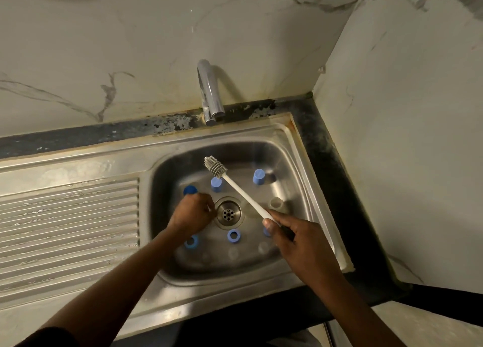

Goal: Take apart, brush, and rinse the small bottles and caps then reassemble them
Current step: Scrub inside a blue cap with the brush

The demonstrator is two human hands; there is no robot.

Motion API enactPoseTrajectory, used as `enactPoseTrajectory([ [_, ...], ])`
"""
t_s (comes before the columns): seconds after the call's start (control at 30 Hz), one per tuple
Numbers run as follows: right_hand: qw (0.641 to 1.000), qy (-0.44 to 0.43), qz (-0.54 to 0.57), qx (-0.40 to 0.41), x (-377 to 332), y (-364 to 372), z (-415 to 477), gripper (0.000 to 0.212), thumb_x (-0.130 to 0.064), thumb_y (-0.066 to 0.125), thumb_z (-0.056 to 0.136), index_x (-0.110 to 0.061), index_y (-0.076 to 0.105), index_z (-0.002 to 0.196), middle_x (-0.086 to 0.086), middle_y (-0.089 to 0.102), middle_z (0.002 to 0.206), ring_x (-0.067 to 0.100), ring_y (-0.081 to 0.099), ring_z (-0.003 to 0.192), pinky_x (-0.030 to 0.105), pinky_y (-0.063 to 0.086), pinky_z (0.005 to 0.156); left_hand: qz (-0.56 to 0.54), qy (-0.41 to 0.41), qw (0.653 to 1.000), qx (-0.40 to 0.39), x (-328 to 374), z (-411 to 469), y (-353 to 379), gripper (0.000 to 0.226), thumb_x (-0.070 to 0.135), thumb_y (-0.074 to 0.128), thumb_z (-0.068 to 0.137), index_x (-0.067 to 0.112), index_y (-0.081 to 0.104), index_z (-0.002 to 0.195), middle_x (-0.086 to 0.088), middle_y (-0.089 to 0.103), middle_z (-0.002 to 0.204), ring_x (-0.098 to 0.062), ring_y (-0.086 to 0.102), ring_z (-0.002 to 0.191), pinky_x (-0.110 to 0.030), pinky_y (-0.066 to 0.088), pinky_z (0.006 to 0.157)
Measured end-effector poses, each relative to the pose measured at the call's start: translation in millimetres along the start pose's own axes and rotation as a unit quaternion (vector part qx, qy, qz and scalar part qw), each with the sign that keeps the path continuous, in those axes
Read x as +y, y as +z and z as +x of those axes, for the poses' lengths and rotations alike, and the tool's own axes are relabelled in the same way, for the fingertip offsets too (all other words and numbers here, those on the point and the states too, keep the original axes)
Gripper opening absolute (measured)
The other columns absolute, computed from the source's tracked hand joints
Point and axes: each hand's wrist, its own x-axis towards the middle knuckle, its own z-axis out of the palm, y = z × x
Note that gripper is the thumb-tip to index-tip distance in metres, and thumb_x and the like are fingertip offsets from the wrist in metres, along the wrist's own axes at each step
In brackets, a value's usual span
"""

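— What colours were the caps (216, 184)?
— Pale blue mostly; the cap (190, 190) at ten o'clock from the drain (229, 213) was darker blue.
— And the brush (235, 189)?
— White handle, grey head. The sink (261, 134) was silvery, the wall (130, 58) white with grey veins.

Blue plastic caps (216, 184) ring the round metal drain (229, 213) in the stainless steel sink basin (292, 158). My left hand (192, 213) lies left of it; the white-handled bottle brush (235, 187) in my right hand (295, 242) slants just right.
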Motion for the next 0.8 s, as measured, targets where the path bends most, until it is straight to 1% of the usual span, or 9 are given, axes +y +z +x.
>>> enactPoseTrajectory([
  [0.07, 1.0, 0.002, 0.007, 0.007, 1, -1, 3, 0.04, -0.061, 0.056, 0.102, -0.039, 0.069, 0.133, -0.029, 0.075, 0.1, -0.013, 0.068, 0.099, 0.015, 0.056, 0.089, -0.028, 0.003, 0.998, 0.051, 7, 16, -8, 0.014, 0.032, 0.08, 0.093, 0.027, 0.071, 0.103, 0.007, 0.068, 0.093, -0.011, 0.066, 0.084, -0.027, 0.052, 0.074],
  [0.13, 1.0, 0.004, 0.009, 0.012, 2, -2, 6, 0.04, -0.06, 0.057, 0.101, -0.039, 0.069, 0.134, -0.031, 0.074, 0.101, -0.014, 0.068, 0.1, 0.01, 0.054, 0.089, -0.045, 0.005, 0.996, 0.075, 14, 34, -10, 0.029, 0.028, 0.079, 0.093, 0.025, 0.07, 0.12, 0.002, 0.069, 0.112, -0.016, 0.067, 0.1, -0.033, 0.056, 0.086],
  [0.2, 1.0, 0.004, 0.002, 0.011, 2, -4, 7, 0.037, -0.059, 0.057, 0.102, -0.041, 0.068, 0.133, -0.036, 0.071, 0.094, -0.012, 0.068, 0.095, 0.007, 0.052, 0.082, -0.043, 0.007, 0.997, 0.062, 18, 49, -9, 0.049, 0.024, 0.08, 0.092, 0.021, 0.063, 0.138, -0.003, 0.061, 0.135, -0.024, 0.063, 0.118, -0.039, 0.055, 0.097],
  [0.27, 1.0, 0.004, -0.006, 0.015, 3, -5, 8, 0.035, -0.059, 0.056, 0.103, -0.044, 0.067, 0.133, -0.036, 0.07, 0.09, -0.009, 0.069, 0.091, 0.006, 0.05, 0.077, -0.014, 0.0, 0.999, 0.03, 19, 61, -5, 0.061, 0.024, 0.08, 0.092, 0.019, 0.055, 0.148, -0.007, 0.052, 0.147, -0.029, 0.058, 0.128, -0.044, 0.053, 0.104],
  [0.47, 0.999, 0.009, -0.02, 0.029, 10, -9, 7, 0.033, -0.055, 0.057, 0.104, -0.038, 0.072, 0.128, -0.042, 0.061, 0.075, -0.012, 0.066, 0.083, 0.003, 0.045, 0.072, 0.013, -0.019, 1.0, -0.017, 13, 80, 16, 0.051, 0.016, 0.074, 0.095, 0.016, 0.055, 0.142, -0.011, 0.055, 0.14, -0.029, 0.058, 0.126, -0.043, 0.05, 0.107],
  [0.57, 1.0, 0.01, -0.015, 0.025, 12, -12, 5, 0.037, -0.056, 0.058, 0.103, -0.037, 0.071, 0.133, -0.044, 0.061, 0.077, -0.015, 0.065, 0.084, 0.002, 0.045, 0.074, -0.022, -0.023, 0.999, -0.014, 10, 86, 18, 0.031, 0.019, 0.071, 0.098, 0.013, 0.063, 0.127, -0.01, 0.062, 0.127, -0.028, 0.063, 0.118, -0.045, 0.052, 0.104],
  [0.63, 1.0, 0.01, -0.017, 0.019, 10, -12, 4, 0.037, -0.054, 0.059, 0.103, -0.037, 0.07, 0.133, -0.044, 0.061, 0.076, -0.015, 0.065, 0.083, 0.003, 0.045, 0.073, -0.062, -0.024, 0.998, 0.001, 10, 84, 16, 0.017, 0.024, 0.07, 0.098, 0.014, 0.069, 0.112, -0.006, 0.066, 0.115, -0.023, 0.066, 0.107, -0.04, 0.054, 0.093],
  [0.7, 1.0, 0.008, -0.021, 0.021, 6, -11, 4, 0.036, -0.054, 0.059, 0.103, -0.038, 0.071, 0.133, -0.044, 0.061, 0.076, -0.015, 0.065, 0.082, 0.002, 0.045, 0.072, -0.1, -0.016, 0.994, 0.033, 12, 78, 11, 0.011, 0.025, 0.073, 0.097, 0.02, 0.067, 0.104, 0.002, 0.067, 0.107, -0.015, 0.064, 0.098, -0.032, 0.048, 0.083],
  [0.8, 0.999, -0.002, -0.025, 0.023, -2, -8, 5, 0.035, -0.057, 0.058, 0.102, -0.041, 0.07, 0.131, -0.045, 0.063, 0.08, -0.015, 0.066, 0.086, 0.004, 0.047, 0.072, -0.155, 0.002, 0.985, 0.071, 14, 62, -3, 0.021, 0.023, 0.078, 0.094, 0.023, 0.068, 0.114, 0.007, 0.07, 0.108, -0.012, 0.066, 0.1, -0.033, 0.052, 0.088],
])
